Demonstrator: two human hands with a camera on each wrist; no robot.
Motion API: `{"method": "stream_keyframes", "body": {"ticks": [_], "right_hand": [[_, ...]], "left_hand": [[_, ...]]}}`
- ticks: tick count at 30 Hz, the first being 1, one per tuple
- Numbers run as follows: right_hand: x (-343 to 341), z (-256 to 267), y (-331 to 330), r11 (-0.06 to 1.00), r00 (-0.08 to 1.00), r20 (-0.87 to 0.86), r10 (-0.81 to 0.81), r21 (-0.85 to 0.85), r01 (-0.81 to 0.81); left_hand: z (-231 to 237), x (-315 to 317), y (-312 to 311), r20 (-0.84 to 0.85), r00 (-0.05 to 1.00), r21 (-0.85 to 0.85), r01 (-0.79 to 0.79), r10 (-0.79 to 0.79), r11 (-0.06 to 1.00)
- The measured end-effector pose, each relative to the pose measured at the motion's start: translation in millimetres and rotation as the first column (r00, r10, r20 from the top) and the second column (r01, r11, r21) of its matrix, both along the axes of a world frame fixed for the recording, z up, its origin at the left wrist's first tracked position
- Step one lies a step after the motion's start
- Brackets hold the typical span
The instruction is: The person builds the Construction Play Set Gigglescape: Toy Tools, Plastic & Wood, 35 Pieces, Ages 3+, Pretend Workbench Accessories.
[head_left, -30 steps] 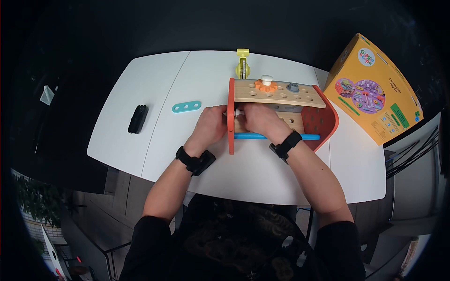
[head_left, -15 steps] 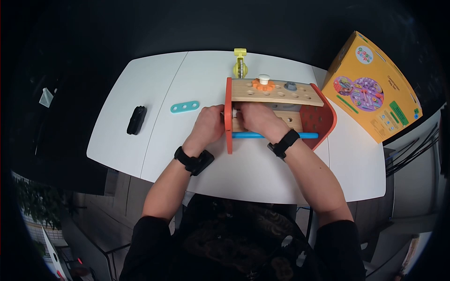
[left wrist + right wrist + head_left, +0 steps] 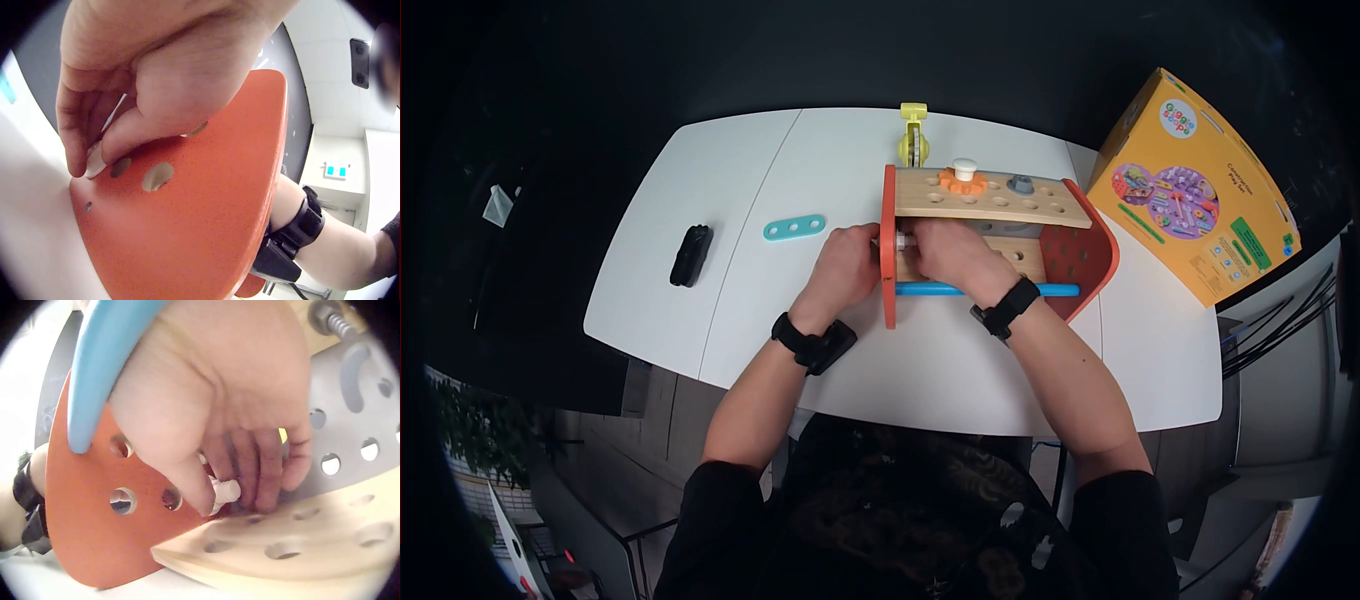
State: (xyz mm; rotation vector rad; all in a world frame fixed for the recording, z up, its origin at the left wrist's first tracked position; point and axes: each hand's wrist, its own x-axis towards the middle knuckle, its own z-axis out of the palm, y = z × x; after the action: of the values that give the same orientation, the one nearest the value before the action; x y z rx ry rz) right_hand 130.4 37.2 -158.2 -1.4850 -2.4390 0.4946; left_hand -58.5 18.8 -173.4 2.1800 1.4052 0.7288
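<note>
A toy workbench (image 3: 990,205) with orange side panels stands on the table. Outside its left side panel (image 3: 187,219), my left hand (image 3: 843,268) pinches the round white head of a bolt (image 3: 95,161) between thumb and fingers. My right hand (image 3: 958,252) reaches in under the upper wooden shelf, over the blue rod (image 3: 940,289). In the right wrist view its thumb and fingers pinch a white nut (image 3: 219,499) at the bolt's end, close against the panel's inner face. The fingers partly hide the nut.
On the upper shelf sit an orange gear (image 3: 962,182) with a white knob and a grey nut (image 3: 1020,184). A yellow piece (image 3: 913,145) stands behind. Leftward lie a teal holed strip (image 3: 794,228) and a black object (image 3: 691,256). A yellow box (image 3: 1200,190) stands at right.
Both hands stay at the left side panel, with only slight finger movement. The whole view has shifted a little; the things on the table keep their places.
</note>
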Motion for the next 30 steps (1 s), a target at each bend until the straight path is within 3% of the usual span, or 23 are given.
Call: {"method": "stream_keyframes", "body": {"ticks": [5, 8, 14, 16, 18, 23, 25, 30], "right_hand": [[2, -4, 1, 0.999, 0.999, 0.032, 0.015, -0.039, -0.014], [-1, 2, -1, 0.999, 1.0, -0.014, 0.027, 0.019, -0.027], [-5, 11, -4, 0.997, 0.988, 0.148, 0.045, 0.059, -0.055], [-5, 4, -5, 0.983, 0.994, 0.109, 0.03, 0.179, -0.049], [-4, 4, -5, 0.986, 0.993, 0.118, 0.03, 0.162, -0.049], [-2, 6, -4, 0.983, 0.994, 0.11, 0.027, 0.177, -0.046], [1, 11, -6, 0.997, 0.999, 0.001, 0.054, 0.061, -0.054], [26, 23, -27, 1.0, 0.999, 0.032, -0.023, 0.009, 0.023]], "left_hand": [[2, 1, -1, -0.003, 1.0, 0.018, 0.003, -0.003, 1.0], [0, 0, 0, 0.016, 1.0, 0.018, 0.003, -0.004, 1.0], [-1, 1, 0, 0.037, 0.999, 0.038, 0.013, -0.014, 0.999], [-1, 2, 0, 0.026, 1.0, 0.025, -0.001, 0.001, 1.0], [-1, 0, -1, 0.099, 0.995, 0.011, 0.015, -0.016, 1.0], [1, 1, 0, 0.047, 0.999, -0.021, -0.002, 0.003, 1.0], [3, -1, 1, 0.017, 1.0, -0.056, -0.008, 0.009, 0.998], [-1, -8, 9, 0.077, 0.996, -0.15, -0.033, 0.044, 0.988]]}}
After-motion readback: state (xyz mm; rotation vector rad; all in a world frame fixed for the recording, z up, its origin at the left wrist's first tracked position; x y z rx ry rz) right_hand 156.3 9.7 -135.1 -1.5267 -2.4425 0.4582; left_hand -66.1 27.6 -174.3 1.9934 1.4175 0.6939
